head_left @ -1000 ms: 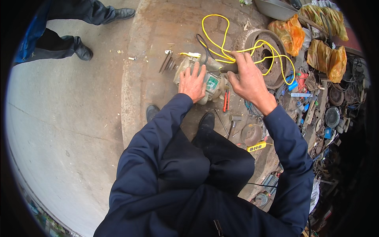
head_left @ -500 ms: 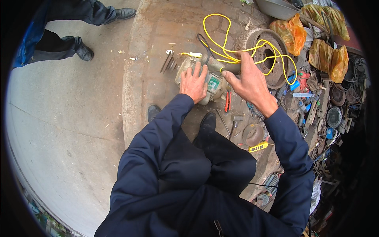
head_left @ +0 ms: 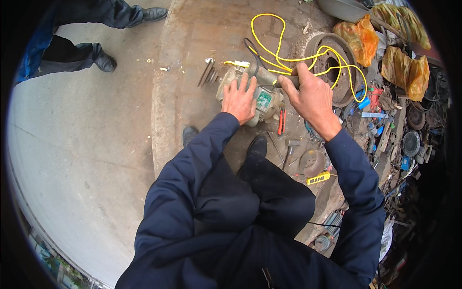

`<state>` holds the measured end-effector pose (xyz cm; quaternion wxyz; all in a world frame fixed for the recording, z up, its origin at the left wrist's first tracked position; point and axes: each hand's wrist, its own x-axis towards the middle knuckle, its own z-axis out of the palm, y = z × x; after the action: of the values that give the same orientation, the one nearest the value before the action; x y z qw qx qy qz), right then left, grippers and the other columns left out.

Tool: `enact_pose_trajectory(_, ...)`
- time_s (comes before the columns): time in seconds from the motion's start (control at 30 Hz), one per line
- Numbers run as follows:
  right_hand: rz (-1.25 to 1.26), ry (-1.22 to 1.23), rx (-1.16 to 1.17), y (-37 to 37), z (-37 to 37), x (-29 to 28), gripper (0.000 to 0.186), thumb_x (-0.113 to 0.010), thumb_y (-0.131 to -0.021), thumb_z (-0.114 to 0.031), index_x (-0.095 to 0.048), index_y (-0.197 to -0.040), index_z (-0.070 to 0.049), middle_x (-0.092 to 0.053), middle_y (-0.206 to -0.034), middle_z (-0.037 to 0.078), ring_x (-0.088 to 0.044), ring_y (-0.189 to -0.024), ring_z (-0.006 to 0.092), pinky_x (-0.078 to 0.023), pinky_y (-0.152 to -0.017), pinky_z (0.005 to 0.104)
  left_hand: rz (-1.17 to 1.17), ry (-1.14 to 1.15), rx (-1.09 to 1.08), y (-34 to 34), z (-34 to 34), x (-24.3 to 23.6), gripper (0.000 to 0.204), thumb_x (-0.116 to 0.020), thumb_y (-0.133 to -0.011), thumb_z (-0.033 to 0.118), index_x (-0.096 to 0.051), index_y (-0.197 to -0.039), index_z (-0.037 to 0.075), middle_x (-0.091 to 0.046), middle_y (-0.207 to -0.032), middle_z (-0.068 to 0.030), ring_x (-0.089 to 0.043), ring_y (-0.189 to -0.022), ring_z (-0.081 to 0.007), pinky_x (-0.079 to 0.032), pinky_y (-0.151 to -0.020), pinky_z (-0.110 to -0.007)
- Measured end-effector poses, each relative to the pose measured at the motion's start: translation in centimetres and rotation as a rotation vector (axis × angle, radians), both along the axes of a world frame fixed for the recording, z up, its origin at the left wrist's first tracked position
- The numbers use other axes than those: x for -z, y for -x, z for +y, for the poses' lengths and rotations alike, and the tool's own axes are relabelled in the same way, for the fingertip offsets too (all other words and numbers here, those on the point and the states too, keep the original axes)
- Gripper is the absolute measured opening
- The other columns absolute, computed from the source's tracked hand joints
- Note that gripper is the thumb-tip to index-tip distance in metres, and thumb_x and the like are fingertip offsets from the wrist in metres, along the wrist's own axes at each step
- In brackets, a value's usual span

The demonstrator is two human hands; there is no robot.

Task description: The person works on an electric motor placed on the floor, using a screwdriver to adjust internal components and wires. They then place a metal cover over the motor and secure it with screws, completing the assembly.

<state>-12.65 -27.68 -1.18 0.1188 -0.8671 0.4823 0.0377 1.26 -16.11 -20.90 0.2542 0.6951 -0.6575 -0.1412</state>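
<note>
An electric motor (head_left: pixel 272 107) with a grey, dirty casing and a green plate lies on the floor in front of me. A stepped pulley (head_left: pixel 208 74) sticks out at its left end. My left hand (head_left: pixel 239 102) rests on the casing, fingers stretched out and spread. My right hand (head_left: pixel 312 96) is closed around the dark end of a grey-brown cylindrical piece (head_left: pixel 263 76) lying across the motor's far side; its exact kind is unclear. A yellow cord (head_left: pixel 282 36) loops out behind, and a black cable (head_left: pixel 249 44) bends up beside my left fingers.
Red-handled pliers (head_left: pixel 281 121), a hammer (head_left: pixel 289 153), a round vented cover (head_left: pixel 312 163) and a yellow power strip (head_left: pixel 318 178) lie nearby. A rusty wheel rim (head_left: pixel 353 60), orange bags (head_left: pixel 357 38) and scrap fill the right. Another person's legs (head_left: pixel 91 54) show far left.
The view has shifted slightly, so the scene sits a little farther right. My left hand stays on the motor; my right fingers have shifted slightly at the cylindrical piece.
</note>
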Motion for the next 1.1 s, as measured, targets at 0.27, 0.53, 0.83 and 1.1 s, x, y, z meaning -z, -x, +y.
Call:
enact_pose_trajectory(0.27, -0.237, -0.034, 0.107, 1.4, -0.2, 0.5, 0.039, -0.077, -0.094, -0.022, -0.053, -0.119, -0.003, -0.071, -0.098, 0.024, -0.07, -0.091, 0.0474, -0.056, -0.079, 0.0507, 0.015, -0.023, 0.008, 0.1, 0.1, 0.1, 0.08, -0.077, -0.083, 0.025, -0.049, -0.156, 0.009, -0.045, -0.16, -0.0197, -0.05, -0.13, -0.0403, -0.039, -0.108, -0.055)
enact_pose_trajectory(0.53, -0.322, -0.079, -0.035, 1.2, 0.4, -3.6, 0.037, -0.079, -0.093, -0.017, -0.057, -0.119, -0.003, -0.072, -0.096, 0.022, -0.074, -0.083, 0.0397, -0.056, -0.072, 0.0459, 0.209, 0.022, -0.304, -0.4, 1.7, 1.0, 0.097, -0.091, -0.076, 0.046, -0.05, -0.15, 0.0, -0.05, -0.151, -0.0227, -0.049, -0.137, -0.0373, -0.034, -0.114, -0.054)
enact_pose_trajectory(0.83, -0.326, -0.171, -0.178, -3.0, 3.0, -2.7, 0.036, -0.08, -0.089, -0.006, -0.056, -0.117, -0.002, -0.071, -0.096, 0.02, -0.073, -0.087, 0.0399, -0.056, -0.074, 0.0435, 0.297, 0.039, -0.352, -1.3, 4.3, 2.5, 0.077, -0.093, -0.074, 0.044, -0.06, -0.13, 0.003, -0.058, -0.129, -0.0189, -0.052, -0.126, -0.0383, -0.035, -0.11, -0.052)
enact_pose_trajectory(1.1, -0.264, -0.182, -0.184, -4.4, 3.5, -2.1, 0.036, -0.08, -0.089, -0.008, -0.057, -0.117, -0.002, -0.071, -0.098, 0.02, -0.073, -0.088, 0.041, -0.055, -0.075, 0.0449, 0.367, 0.068, -0.404, -1.5, 6.0, 3.4, 0.042, -0.088, -0.083, 0.035, -0.071, -0.112, 0.011, -0.063, -0.113, -0.0106, -0.055, -0.116, -0.0333, -0.038, -0.102, -0.048)
